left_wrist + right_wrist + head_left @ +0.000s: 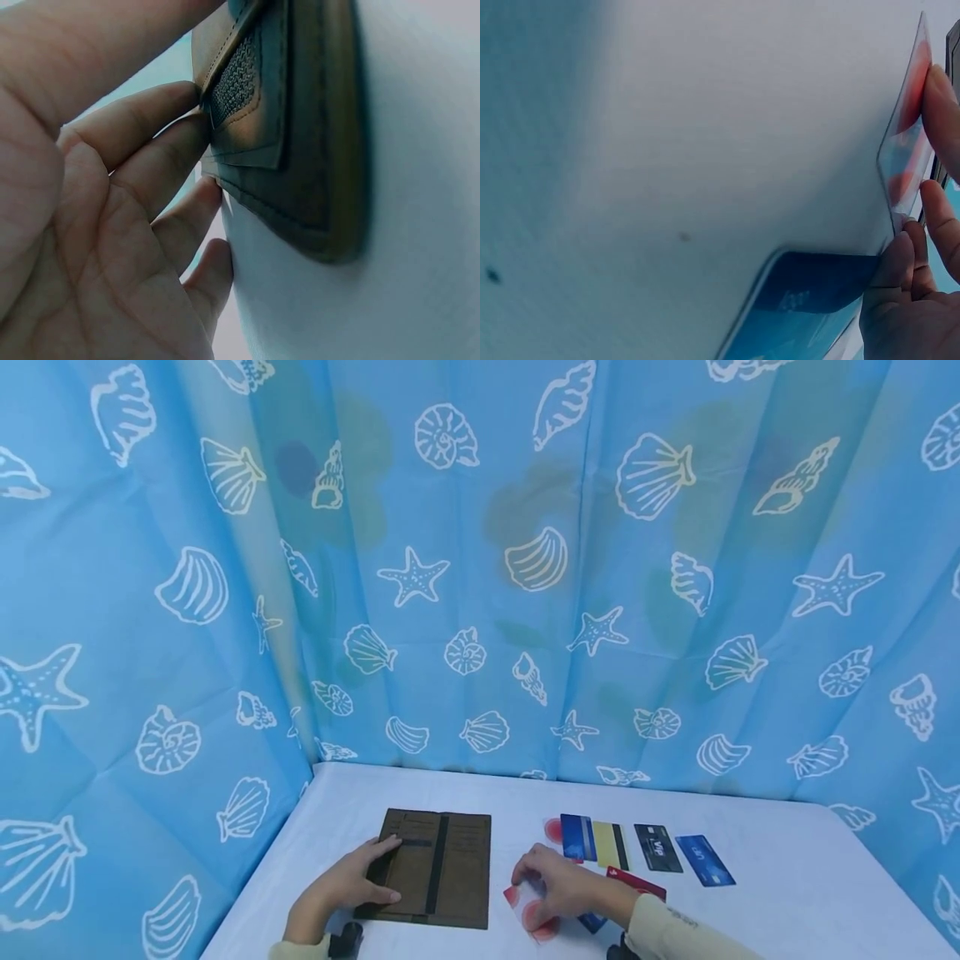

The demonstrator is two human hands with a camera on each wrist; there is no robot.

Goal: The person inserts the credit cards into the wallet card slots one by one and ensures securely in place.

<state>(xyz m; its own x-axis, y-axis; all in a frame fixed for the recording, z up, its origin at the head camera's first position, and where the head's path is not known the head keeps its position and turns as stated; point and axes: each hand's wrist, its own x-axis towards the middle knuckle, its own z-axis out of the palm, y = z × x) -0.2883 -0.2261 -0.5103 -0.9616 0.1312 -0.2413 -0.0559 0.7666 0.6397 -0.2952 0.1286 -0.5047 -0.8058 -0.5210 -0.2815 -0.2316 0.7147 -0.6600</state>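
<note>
A brown bifold wallet (468, 868) lies spread on the white table, with slots and a dark strap down its middle. My left hand (348, 878) rests on its left side, thumb and fingers extended. In the left wrist view the fingertips touch the edge of the wallet (307, 187), beside a mesh patch. To the wallet's right, my right hand (558, 887) pinches a white card with red circles (530, 917). The right wrist view shows this card (911, 97) tilted up between thumb and fingers. A blue card (802, 289) lies just below those fingers.
Several cards lie beyond and right of my right hand: a blue one (576, 837), a yellow one (604, 843), a black VIP card (658, 847), another blue one (705, 860) and a red one (637, 882). A blue shell-print curtain (480, 610) hangs behind the table (795, 893).
</note>
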